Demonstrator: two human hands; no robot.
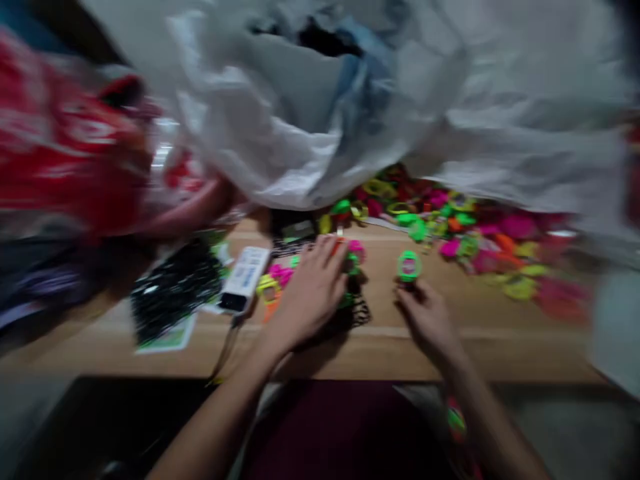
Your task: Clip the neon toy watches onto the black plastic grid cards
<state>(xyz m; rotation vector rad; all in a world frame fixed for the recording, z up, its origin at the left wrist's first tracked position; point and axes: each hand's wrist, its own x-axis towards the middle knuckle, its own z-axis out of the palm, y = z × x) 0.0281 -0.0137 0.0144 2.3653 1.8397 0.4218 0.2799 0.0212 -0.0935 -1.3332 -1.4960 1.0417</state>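
1. At the middle of the desk, a neon-green plastic ring (409, 265) with a pink centre stands upright just above the right hand (429, 317), whose fingers seem pinched on its lower edge. A low pinch like this leaves the ring's face unobstructed, which suits so small a piece.
2. Just left of it, the left hand (310, 293) curves over a cluster of pink and green plastic pieces (354, 257). Blur hides whether it grips them or only covers them. Black netting (357, 310) lies beneath.
3. Beyond both hands, a heap of neon plastic pieces (480, 233) spreads across the desk (500, 357). The open strip nearer the body looks the safer working space.
4. Farther left lie a white box (245, 279) with a cable (225, 353) and a black mesh packet (175, 290) on a green-printed card (167, 340).
5. Overhead hangs a white plastic sheet (300, 113); red cloth (60, 147) blurs at far left.
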